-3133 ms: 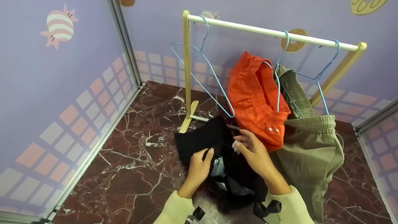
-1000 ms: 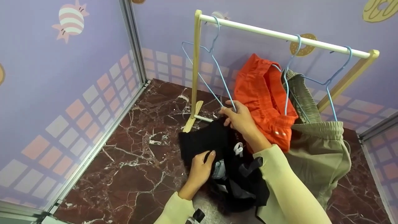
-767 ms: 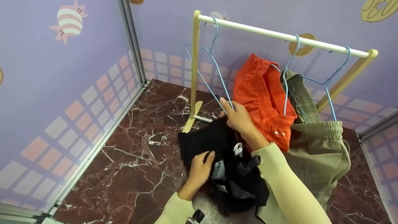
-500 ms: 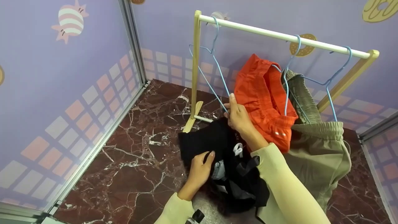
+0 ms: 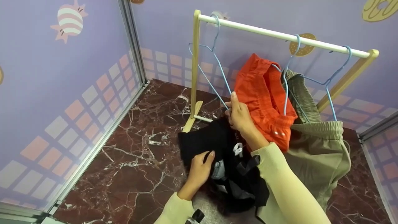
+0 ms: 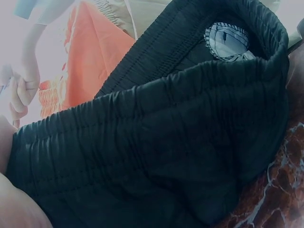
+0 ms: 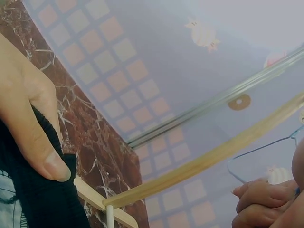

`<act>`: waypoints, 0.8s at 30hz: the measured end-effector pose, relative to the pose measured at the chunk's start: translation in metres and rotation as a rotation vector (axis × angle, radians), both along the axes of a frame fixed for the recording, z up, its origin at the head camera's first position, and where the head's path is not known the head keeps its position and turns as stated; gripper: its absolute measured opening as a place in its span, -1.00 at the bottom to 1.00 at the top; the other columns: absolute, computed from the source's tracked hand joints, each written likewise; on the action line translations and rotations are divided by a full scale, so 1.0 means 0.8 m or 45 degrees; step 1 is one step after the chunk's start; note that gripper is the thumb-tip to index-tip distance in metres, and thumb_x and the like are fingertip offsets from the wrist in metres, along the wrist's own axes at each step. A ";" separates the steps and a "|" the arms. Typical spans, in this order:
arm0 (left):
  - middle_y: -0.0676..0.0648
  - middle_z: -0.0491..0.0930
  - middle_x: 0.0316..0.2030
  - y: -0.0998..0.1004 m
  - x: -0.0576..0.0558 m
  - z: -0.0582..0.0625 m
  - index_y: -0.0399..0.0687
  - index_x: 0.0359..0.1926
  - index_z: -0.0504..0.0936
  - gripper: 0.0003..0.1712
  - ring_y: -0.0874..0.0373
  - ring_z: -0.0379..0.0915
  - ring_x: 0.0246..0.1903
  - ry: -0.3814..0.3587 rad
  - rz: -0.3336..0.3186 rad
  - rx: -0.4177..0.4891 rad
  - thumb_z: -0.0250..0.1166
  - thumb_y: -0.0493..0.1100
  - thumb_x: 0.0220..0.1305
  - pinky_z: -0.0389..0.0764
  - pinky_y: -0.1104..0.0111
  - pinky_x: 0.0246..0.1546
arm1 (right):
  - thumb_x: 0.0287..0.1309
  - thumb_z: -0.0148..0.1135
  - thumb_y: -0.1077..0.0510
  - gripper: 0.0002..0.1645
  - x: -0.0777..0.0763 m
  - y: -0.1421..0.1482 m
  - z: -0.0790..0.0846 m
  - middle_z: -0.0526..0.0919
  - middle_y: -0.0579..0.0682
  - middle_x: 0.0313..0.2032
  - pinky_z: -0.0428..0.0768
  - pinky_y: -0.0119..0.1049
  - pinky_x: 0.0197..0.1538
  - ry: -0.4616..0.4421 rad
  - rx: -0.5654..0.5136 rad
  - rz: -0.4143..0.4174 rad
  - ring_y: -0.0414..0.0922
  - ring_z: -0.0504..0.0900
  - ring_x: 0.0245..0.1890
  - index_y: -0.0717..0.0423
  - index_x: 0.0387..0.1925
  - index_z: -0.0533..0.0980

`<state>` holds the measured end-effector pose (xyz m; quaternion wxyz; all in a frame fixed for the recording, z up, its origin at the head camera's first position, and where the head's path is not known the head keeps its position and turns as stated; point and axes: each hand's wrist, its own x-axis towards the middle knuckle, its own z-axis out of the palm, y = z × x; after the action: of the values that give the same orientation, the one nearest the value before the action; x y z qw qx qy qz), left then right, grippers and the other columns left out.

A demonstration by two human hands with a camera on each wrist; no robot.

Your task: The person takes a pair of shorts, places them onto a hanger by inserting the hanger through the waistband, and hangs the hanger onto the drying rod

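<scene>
My left hand (image 5: 200, 168) pinches the elastic waistband of black pants (image 5: 203, 140) between thumb and fingers. A white drawstring (image 5: 238, 149) shows at their front, and a pale inner label (image 6: 228, 42) shows inside the waist in the left wrist view. With my right hand (image 5: 239, 115) I grip the lower right corner of a bare blue hanger (image 5: 221, 70), thumb pointing up along the wire. Its hook sits at the left end of the white rail (image 5: 258, 29). The right wrist view shows those fingers curled around the wire, partly cut off by the frame edge.
Orange shorts (image 5: 258, 90) hang on a middle hanger, close beside my right hand. Further right, khaki pants (image 5: 314, 155) hang on another blue hanger. The rack's wooden left post (image 5: 195, 68) stands just left of the bare hanger. Below lies a dark red marbled floor (image 5: 130, 149).
My right hand has left the white drawstring and moved up to grip the bare hanger, whose lower end has shifted slightly. The left hand keeps its hold on the pants.
</scene>
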<state>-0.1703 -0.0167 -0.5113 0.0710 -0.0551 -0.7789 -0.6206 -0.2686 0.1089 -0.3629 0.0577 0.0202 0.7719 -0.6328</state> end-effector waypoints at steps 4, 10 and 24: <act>0.10 0.17 -0.68 0.001 0.000 0.000 -0.04 -0.65 0.34 -0.58 0.29 0.14 -0.62 -0.001 0.005 -0.009 0.04 -0.01 0.34 0.31 0.47 -0.46 | 0.28 -0.42 -0.35 -0.19 0.001 0.003 0.000 0.29 -0.06 -0.66 0.14 -0.41 -0.79 0.032 0.003 -0.035 -0.28 0.15 -0.87 0.21 -0.21 0.51; 0.12 0.17 -0.68 0.001 0.001 0.001 -0.01 -0.66 0.34 -0.58 0.30 0.17 -0.61 0.005 0.016 -0.045 0.04 0.01 0.33 0.33 0.48 -0.44 | 0.34 -0.43 -0.27 -0.21 0.005 0.008 0.003 0.33 -0.10 -0.68 0.17 -0.45 -0.74 0.144 0.043 -0.087 -0.27 0.18 -0.85 0.27 -0.20 0.54; 0.12 0.14 -0.69 0.001 0.000 0.000 0.00 -0.68 0.30 -0.57 0.31 0.13 -0.62 0.033 0.035 -0.046 0.05 0.00 0.33 0.30 0.48 -0.48 | 0.34 -0.43 -0.25 -0.21 0.024 0.023 0.007 0.31 -0.11 -0.68 0.14 -0.49 -0.73 0.161 -0.058 -0.110 -0.31 0.14 -0.82 0.29 -0.15 0.52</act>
<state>-0.1700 -0.0157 -0.5110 0.0884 -0.0536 -0.7898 -0.6045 -0.2494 0.1273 -0.3571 -0.0180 0.0120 0.7577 -0.6522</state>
